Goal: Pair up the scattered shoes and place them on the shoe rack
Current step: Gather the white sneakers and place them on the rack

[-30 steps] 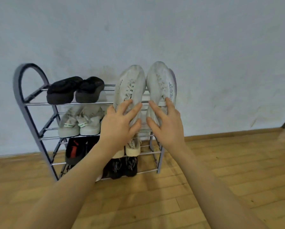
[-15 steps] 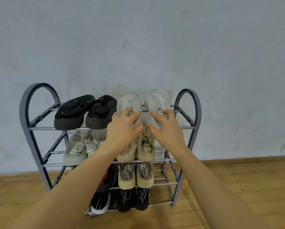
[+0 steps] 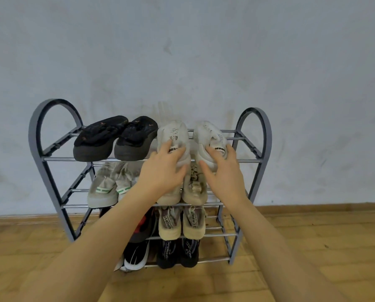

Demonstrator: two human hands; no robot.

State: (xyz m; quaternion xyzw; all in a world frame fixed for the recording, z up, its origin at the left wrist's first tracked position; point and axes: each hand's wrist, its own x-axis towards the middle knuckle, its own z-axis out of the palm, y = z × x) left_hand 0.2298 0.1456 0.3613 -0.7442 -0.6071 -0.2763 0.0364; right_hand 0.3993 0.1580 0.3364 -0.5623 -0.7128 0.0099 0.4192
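While fingers curl, left hand point(image 3: 162, 171) grips left sneaker point(image 3: 173, 138), right hand point(image 3: 223, 171) grips right sneaker point(image 3: 208, 136)

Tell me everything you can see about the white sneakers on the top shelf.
The white sneakers are a scuffed, greyish-white pair, seemingly fabric, with tongue tabs printed in black letters. They sit side by side on the right half of the rack's top shelf, toes toward the wall, heels at the front rail, right of the black sandals. The left hand grips the left shoe's heel and the right hand the right one's.
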